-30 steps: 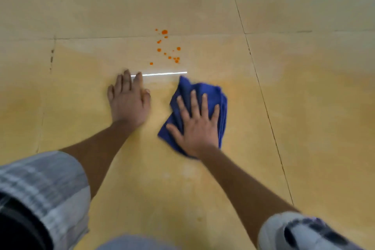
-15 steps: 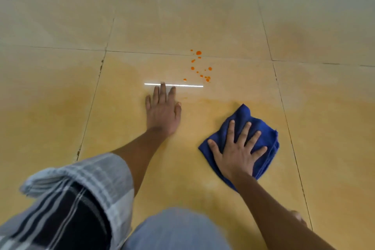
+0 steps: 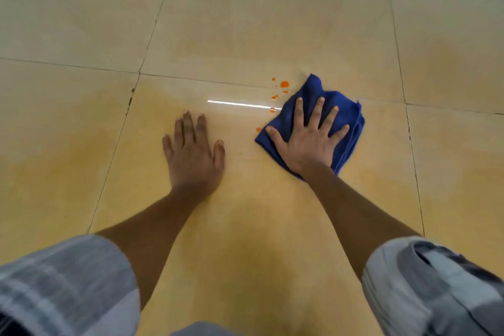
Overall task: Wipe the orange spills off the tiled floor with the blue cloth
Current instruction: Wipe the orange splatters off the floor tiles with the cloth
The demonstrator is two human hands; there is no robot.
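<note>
The blue cloth [image 3: 342, 114], folded and crumpled, lies on the beige tiled floor [image 3: 245, 213]. My right hand [image 3: 308, 139] presses flat on it with fingers spread. Several orange drops [image 3: 284, 84] lie just left of the cloth's far corner, beside a tile joint; one small drop [image 3: 258, 129] sits near my right thumb. The cloth covers part of the spill patch. My left hand [image 3: 192, 150] rests palm down on the bare floor to the left, holding nothing.
Dark grout lines [image 3: 128, 106] cross the floor around the tile I lean on. A bright light streak [image 3: 240, 104] reflects off the tile between my hands. My checked sleeves [image 3: 68, 281] fill the lower corners.
My right hand has pushed the blue cloth forward to the orange drops and over some of them. My left hand stays planted on the floor. The camera has moved closer.
</note>
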